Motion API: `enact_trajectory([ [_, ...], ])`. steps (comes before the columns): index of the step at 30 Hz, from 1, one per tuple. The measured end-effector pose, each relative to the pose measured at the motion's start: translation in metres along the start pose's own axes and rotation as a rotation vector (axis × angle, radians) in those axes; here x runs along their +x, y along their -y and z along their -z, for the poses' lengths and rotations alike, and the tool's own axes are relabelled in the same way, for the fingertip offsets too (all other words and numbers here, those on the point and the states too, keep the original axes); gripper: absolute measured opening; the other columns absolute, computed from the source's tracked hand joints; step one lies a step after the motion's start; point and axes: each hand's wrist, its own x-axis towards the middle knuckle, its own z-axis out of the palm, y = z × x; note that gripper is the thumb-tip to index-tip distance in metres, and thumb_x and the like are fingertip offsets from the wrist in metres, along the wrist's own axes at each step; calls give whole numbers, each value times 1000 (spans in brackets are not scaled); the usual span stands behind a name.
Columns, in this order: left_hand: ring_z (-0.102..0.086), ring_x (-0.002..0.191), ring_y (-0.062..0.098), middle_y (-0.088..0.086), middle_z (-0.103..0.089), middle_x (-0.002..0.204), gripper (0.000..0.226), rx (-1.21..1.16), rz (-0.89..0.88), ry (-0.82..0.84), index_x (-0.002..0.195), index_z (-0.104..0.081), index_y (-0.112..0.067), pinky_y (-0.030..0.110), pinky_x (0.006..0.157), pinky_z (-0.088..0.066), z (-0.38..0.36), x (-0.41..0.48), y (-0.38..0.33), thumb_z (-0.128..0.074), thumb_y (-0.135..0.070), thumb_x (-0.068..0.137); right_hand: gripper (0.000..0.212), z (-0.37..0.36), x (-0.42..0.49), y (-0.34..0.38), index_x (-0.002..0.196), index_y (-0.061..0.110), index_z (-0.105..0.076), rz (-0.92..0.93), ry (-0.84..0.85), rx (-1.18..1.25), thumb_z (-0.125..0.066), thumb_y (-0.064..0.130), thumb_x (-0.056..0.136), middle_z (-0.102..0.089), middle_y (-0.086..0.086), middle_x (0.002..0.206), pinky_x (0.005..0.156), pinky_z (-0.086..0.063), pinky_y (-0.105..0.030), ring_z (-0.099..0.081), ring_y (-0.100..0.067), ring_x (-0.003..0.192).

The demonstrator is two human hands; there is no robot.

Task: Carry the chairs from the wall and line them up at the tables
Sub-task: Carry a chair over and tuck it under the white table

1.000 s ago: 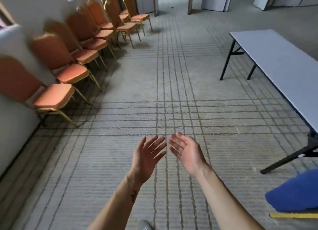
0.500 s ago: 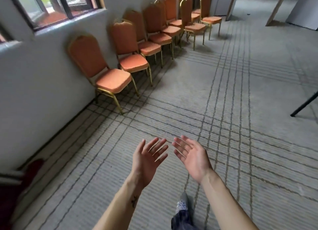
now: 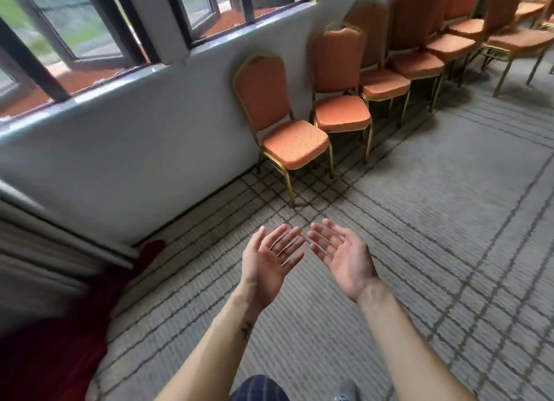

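Observation:
A row of orange padded chairs with gold metal legs stands along the grey wall under the windows. The nearest chair (image 3: 287, 124) is straight ahead of me, the second chair (image 3: 340, 100) just right of it, and several more (image 3: 425, 55) run off to the upper right. My left hand (image 3: 269, 262) and my right hand (image 3: 341, 259) are held side by side, palms up, fingers straight and spread. Both hold nothing and float above the carpet, short of the nearest chair. No table is in view.
The grey wall (image 3: 150, 136) with dark-framed windows (image 3: 90, 25) fills the upper left. A red cloth (image 3: 60, 340) and a pale draped edge (image 3: 39, 250) lie at the left. Striped grey carpet (image 3: 449, 220) stretches to the right.
My view has swung left toward the wall and I have come closer to the chairs; the table has left the view. Both hands stay open, palms up, in the same pose.

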Motion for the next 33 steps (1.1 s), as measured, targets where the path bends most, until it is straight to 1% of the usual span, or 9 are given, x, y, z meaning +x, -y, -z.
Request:
enact_trajectory([
  [4,-62,126,35,17,-68,132,56,-61,-34,-71,139,-53,-7,52,118,-36,13,46,-39,-37,-47,104,36,-42,65,10,132,8,-58,-74,37,-53,-42,25,105,-71,-13,126,95,-50,-38,-67,-26,118],
  [8,-63,126,33,15,-68,132,55,-69,-65,-92,138,-54,-8,48,111,-43,29,105,-89,-36,-47,105,35,-82,138,8,130,7,-59,-113,56,-101,-45,25,103,-71,-14,126,99,-50,-39,-66,-27,120],
  [12,-64,124,31,13,-69,131,56,-49,-70,-91,139,-54,-9,46,104,-48,48,161,-140,-35,-48,105,40,-126,205,6,136,6,-56,-93,44,-145,-44,25,104,-71,-14,126,100,-50,-40,-67,-28,119],
  [14,-65,123,30,13,-69,130,55,-50,-49,-74,139,-55,-9,46,105,-47,63,196,-175,-36,-48,105,40,-162,244,4,137,6,-55,-87,33,-160,-43,25,104,-71,-14,126,99,-51,-40,-68,-28,118],
  [17,-65,123,30,13,-70,129,53,-54,-68,-30,138,-55,-9,45,105,-48,70,236,-222,-36,-46,106,40,-210,287,1,136,5,-55,-66,36,-180,-42,24,104,-71,-16,125,102,-50,-41,-69,-28,116],
  [21,-63,125,31,15,-69,130,53,-87,-84,-29,140,-52,-7,52,116,-39,78,285,-292,-35,-44,106,41,-273,345,3,138,4,-54,-54,47,-196,-41,24,105,-70,-16,126,103,-50,-41,-68,-27,118],
  [26,-64,124,32,16,-68,130,53,-96,-92,-28,139,-53,-8,51,116,-39,93,346,-354,-35,-45,106,40,-323,421,9,139,4,-54,-74,69,-211,-46,24,104,-70,-15,127,105,-50,-40,-68,-27,118],
  [33,-64,124,32,15,-68,132,53,-119,-123,-52,141,-52,-9,52,116,-38,93,457,-427,-35,-45,106,40,-363,554,34,139,6,-54,-69,69,-200,-44,24,105,-71,-12,126,105,-49,-42,-68,-27,117],
])
